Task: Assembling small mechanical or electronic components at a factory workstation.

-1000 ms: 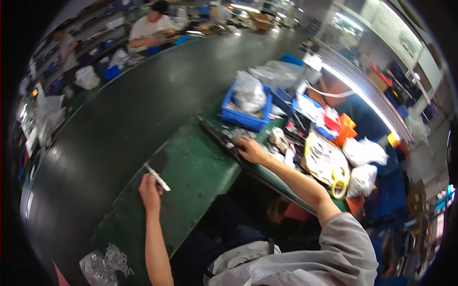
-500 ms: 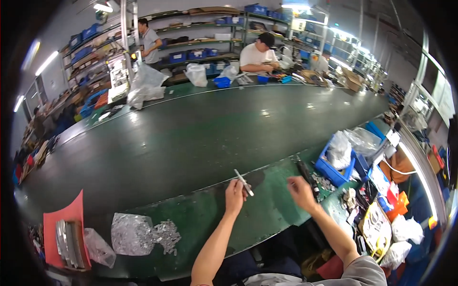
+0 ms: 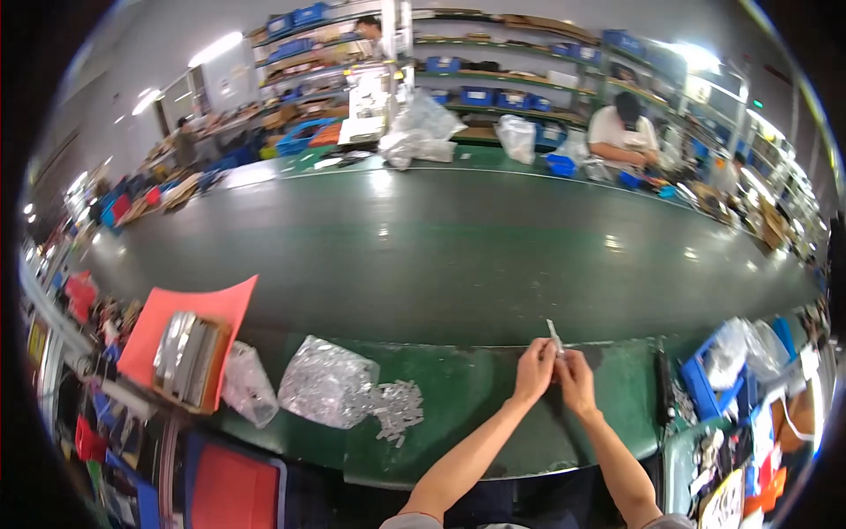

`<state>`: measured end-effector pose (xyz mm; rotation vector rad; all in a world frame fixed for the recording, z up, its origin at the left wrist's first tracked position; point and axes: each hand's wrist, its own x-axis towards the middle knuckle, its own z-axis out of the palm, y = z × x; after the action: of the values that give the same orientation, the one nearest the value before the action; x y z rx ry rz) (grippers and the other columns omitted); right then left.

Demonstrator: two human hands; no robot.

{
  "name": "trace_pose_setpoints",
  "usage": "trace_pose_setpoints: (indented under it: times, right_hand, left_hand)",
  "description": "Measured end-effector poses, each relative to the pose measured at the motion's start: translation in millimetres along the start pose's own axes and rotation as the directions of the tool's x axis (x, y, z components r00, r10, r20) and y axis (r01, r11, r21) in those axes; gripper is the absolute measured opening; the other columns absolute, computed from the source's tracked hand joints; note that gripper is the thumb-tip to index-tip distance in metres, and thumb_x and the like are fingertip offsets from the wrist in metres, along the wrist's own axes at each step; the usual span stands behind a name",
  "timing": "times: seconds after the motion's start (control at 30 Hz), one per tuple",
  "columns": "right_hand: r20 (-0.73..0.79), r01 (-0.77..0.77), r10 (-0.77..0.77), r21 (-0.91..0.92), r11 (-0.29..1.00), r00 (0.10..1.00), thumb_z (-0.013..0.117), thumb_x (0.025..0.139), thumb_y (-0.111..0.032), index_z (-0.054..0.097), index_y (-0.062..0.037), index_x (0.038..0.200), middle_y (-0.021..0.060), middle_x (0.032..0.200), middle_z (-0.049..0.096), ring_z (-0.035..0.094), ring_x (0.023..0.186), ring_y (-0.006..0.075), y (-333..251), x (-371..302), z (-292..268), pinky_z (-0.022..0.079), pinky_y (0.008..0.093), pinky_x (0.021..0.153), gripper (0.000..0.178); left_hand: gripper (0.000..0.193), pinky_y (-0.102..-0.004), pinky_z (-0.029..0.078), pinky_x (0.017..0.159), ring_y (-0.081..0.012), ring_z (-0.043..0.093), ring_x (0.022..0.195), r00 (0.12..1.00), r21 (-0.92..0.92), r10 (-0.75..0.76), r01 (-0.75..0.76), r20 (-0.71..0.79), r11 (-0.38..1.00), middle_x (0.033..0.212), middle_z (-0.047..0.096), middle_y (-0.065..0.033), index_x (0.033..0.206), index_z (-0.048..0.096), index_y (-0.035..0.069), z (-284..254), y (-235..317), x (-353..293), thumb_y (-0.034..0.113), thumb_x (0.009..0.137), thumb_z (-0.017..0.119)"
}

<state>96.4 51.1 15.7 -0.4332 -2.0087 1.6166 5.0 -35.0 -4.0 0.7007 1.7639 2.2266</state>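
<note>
Both my hands meet over the front strip of the green bench, right of the middle. A slim silver-white bar point(image 3: 552, 331) points up and away from between them. My left hand point(image 3: 534, 372) is closed around its lower part. The fingers of my right hand point(image 3: 575, 382) are pinched at the bar's near end, and whether they also hold a small piece is hidden. Well to the left, a clear plastic bag point(image 3: 324, 384) full of small shiny pieces lies on the bench. Beside it spreads a loose pile of small silvery pieces point(image 3: 400, 409).
A box of flat silver bars point(image 3: 189, 353) with a red sheet point(image 3: 159, 317) stands at the left. To the right are a black stick-shaped tool point(image 3: 663, 383) and a blue bin point(image 3: 699, 388) holding plastic bags. Across the wide dark worktop, a person point(image 3: 624, 137) sits working.
My right hand, apart and to the right before, has come over to the bar in my left hand. My view has swung left, so the bench things appear farther right.
</note>
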Motion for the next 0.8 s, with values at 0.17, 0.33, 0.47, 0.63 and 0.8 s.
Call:
trace_pose_setpoints:
  times: [0.17,0.33,0.47,0.63,0.8]
  right_hand:
    - [0.087,0.005,-0.008,0.037,0.999,0.996,0.062,0.103,-0.008,0.065,0.0011,0.116,0.0029,0.089,0.071,0.062,0.075,0.0076,15.6,40.3,6.4,0.052,0.0236,0.066,0.017]
    - [0.085,0.015,-0.024,0.101,0.995,0.996,0.066,0.1,-0.011,0.072,-0.0004,0.112,-0.0018,0.083,0.07,0.055,0.068,0.0038,31.4,67.2,13.2,0.041,0.0199,0.059,0.017]
    - [0.125,-0.022,0.007,0.119,0.993,0.992,0.07,0.098,-0.012,0.074,-0.0007,0.11,-0.0029,0.082,0.068,0.054,0.07,0.0038,19.8,59.4,13.9,0.041,0.0201,0.061,0.017]
    - [0.062,-0.003,-0.006,0.139,0.99,0.998,0.071,0.097,-0.01,0.074,-0.0006,0.106,-0.0021,0.082,0.065,0.053,0.068,0.0047,30.4,58.9,-2.5,0.04,0.0208,0.059,0.013]
    - [-0.036,0.05,-0.04,0.354,0.934,0.999,0.059,0.105,-0.018,0.065,0.0004,0.116,-0.0046,0.077,0.053,0.04,0.061,0.0033,35.8,63.4,-8.0,0.03,0.0198,0.053,0.022]
  left_hand:
    - [0.022,-0.0236,0.05,0.069,-0.0054,0.058,0.077,0.993,-0.158,-0.089,0.076,-0.075,0.985,0.089,0.064,-0.0007,0.11,0.063,0.0,-10.5,-2.6,17.4,0.019,0.107,0.054]
    - [0.023,-0.0242,0.049,0.073,-0.007,0.057,0.083,0.992,-0.293,-0.018,-0.02,-0.126,0.956,0.1,0.061,-0.0023,0.124,0.057,0.001,-12.7,-10.1,30.0,0.013,0.105,0.059]
    - [0.027,-0.0194,0.04,0.056,-0.0034,0.051,0.072,0.986,-0.38,-0.146,0.106,-0.076,0.919,0.093,0.061,0.0003,0.12,0.062,0.004,-24.2,12.1,27.8,0.027,0.108,0.055]
    - [0.029,-0.02,0.04,0.051,-0.0035,0.053,0.069,0.981,-0.346,-0.192,0.194,0.039,0.918,0.086,0.064,0.0002,0.112,0.067,0.003,-30.2,6.9,27.9,0.029,0.108,0.056]
    - [0.032,-0.0221,0.047,0.052,-0.0083,0.061,0.076,0.964,-0.419,-0.182,0.25,0.195,0.873,0.095,0.07,-0.0052,0.125,0.069,-0.001,-19.3,10.2,26.6,0.022,0.105,0.06]
